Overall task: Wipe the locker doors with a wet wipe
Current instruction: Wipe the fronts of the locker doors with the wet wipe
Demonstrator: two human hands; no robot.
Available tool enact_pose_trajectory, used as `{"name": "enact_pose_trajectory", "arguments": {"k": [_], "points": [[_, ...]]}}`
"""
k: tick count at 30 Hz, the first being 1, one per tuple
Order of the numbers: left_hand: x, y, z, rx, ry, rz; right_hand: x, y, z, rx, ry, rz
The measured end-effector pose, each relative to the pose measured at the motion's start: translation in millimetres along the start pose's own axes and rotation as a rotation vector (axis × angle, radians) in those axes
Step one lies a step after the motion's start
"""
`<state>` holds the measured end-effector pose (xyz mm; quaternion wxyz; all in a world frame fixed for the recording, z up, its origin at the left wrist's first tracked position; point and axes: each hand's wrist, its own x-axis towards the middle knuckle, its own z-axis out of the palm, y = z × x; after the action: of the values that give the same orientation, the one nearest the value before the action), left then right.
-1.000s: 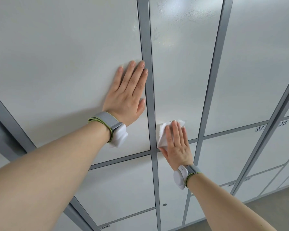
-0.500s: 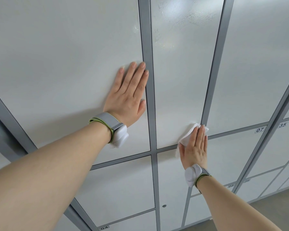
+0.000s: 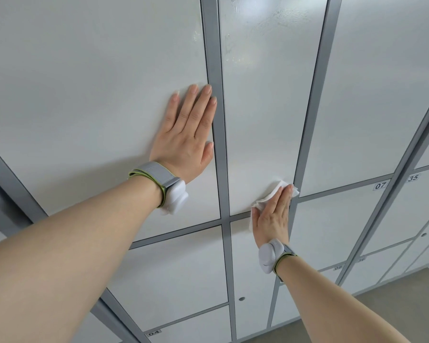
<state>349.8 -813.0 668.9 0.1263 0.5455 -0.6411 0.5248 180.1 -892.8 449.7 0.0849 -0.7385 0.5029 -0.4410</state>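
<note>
right hand [image 3: 273,219] flat, fingers straight and together, pressing wet wipe [image 3: 274,195] on near-right corner of middle locker door [image 3: 263,115], wipe reaching grey frame strip [image 3: 306,120] | left hand [image 3: 186,142] farther up, flat, fingers straight, on left door [image 3: 97,95] | far: wet streaks [image 3: 270,21] on middle door

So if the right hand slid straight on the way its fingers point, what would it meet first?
Probably the grey frame strip right of this door; the right hand and its wet wipe lie just beside it.
</note>
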Motion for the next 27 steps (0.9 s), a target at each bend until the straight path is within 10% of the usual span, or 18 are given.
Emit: {"name": "enact_pose_trajectory", "arguments": {"k": [9, 17, 27], "points": [[-0.4, -0.8, -0.6, -0.018, -0.006, -0.002, -5.9, -6.5, -5.2, -0.049, 0.009, -0.290], [-0.6, -0.9, -4.0, -0.019, -0.030, 0.006, 5.4, -2.9, -16.1, 0.101, 0.002, 0.070], [0.2, -0.8, -8.1, -0.036, -0.048, 0.016, 5.2, -11.7, -10.4, 0.108, -0.033, 0.092]]}}
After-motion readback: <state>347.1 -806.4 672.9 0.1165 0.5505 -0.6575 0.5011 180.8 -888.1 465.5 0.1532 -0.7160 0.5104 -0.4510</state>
